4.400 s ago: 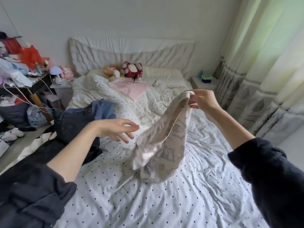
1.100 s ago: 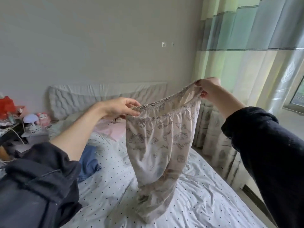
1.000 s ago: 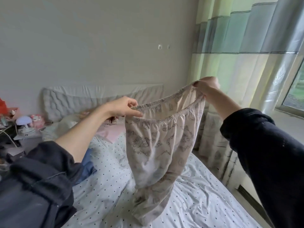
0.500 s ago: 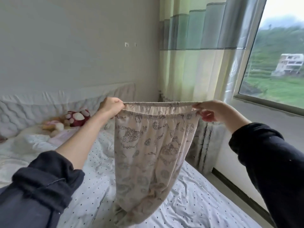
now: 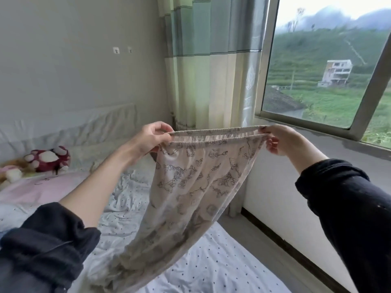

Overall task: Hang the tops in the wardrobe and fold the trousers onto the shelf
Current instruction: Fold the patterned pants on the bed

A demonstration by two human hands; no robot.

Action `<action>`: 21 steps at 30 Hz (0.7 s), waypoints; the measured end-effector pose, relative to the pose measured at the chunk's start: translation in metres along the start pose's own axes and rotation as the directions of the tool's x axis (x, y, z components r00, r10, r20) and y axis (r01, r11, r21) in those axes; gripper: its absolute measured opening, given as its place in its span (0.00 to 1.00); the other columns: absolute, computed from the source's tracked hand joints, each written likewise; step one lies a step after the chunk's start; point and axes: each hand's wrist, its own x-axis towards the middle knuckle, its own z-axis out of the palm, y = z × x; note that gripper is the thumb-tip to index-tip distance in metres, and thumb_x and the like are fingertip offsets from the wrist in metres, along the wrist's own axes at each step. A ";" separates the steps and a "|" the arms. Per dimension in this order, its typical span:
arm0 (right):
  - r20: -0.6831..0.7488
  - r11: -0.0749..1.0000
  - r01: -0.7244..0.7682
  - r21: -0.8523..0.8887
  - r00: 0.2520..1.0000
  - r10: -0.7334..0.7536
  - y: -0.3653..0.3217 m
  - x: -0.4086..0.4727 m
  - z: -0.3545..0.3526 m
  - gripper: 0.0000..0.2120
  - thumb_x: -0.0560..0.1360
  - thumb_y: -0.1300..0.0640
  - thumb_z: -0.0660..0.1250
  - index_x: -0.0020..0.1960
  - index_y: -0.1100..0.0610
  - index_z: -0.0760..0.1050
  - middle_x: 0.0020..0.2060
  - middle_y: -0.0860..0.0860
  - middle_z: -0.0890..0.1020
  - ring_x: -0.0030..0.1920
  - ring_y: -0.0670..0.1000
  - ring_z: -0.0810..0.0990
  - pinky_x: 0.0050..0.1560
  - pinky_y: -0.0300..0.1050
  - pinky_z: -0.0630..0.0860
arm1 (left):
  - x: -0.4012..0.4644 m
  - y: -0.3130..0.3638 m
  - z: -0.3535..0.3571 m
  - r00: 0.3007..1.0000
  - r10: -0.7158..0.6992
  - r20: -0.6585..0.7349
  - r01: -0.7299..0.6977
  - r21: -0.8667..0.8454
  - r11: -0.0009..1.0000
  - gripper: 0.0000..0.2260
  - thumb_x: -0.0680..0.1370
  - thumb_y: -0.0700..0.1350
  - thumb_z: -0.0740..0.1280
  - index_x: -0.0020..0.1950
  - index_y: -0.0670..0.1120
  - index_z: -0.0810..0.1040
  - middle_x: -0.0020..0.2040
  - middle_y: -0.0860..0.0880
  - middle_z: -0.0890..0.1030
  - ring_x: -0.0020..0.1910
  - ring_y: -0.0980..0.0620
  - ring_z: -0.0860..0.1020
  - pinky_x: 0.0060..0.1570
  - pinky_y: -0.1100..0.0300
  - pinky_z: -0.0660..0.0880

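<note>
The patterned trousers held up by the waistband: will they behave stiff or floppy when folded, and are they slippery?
Probably very floppy: the trousers hang limp and curve down to the bed. Likely light, since the left hand and right hand hold them by finger pinches alone. The faint sheen suggests a somewhat slippery cloth, so folds may slide.

Your arms are both raised and extended forward, spread apart at about equal height. Your left hand (image 5: 151, 138) pinches the left end of the trousers' (image 5: 196, 187) waistband, thumb uppermost. Your right hand (image 5: 282, 140) grips the right end, fingers curled under. Dark sleeves are pushed up both forearms.
</note>
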 end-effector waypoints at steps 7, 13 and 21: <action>-0.120 0.985 0.124 0.118 0.987 -0.109 -0.070 0.097 -0.143 0.08 0.75 0.66 0.66 0.37 0.62 0.73 0.24 0.55 0.79 0.17 0.46 0.76 0.17 0.33 0.68 | 0.088 0.080 0.146 0.993 0.115 0.040 -0.120 0.165 0.979 0.03 0.77 0.44 0.67 0.44 0.50 0.79 0.34 0.54 0.76 0.29 0.63 0.72 0.28 0.73 0.67; -0.384 0.877 0.403 0.262 0.877 -0.288 -0.140 0.126 -0.225 0.11 0.74 0.70 0.64 0.34 0.61 0.72 0.16 0.50 0.75 0.17 0.44 0.75 0.20 0.37 0.74 | 0.150 0.152 0.225 0.962 0.236 0.141 -0.259 0.175 0.950 0.06 0.79 0.46 0.65 0.44 0.47 0.79 0.33 0.54 0.75 0.26 0.65 0.70 0.31 0.72 0.67; -0.383 0.814 0.581 0.018 0.756 -0.531 -0.183 0.127 -0.213 0.10 0.75 0.67 0.64 0.50 0.56 0.79 0.33 0.50 0.78 0.27 0.44 0.77 0.26 0.32 0.75 | 0.153 0.163 0.232 0.915 0.095 0.391 -0.133 0.072 0.988 0.10 0.80 0.41 0.61 0.39 0.42 0.76 0.34 0.47 0.79 0.33 0.54 0.77 0.38 0.62 0.74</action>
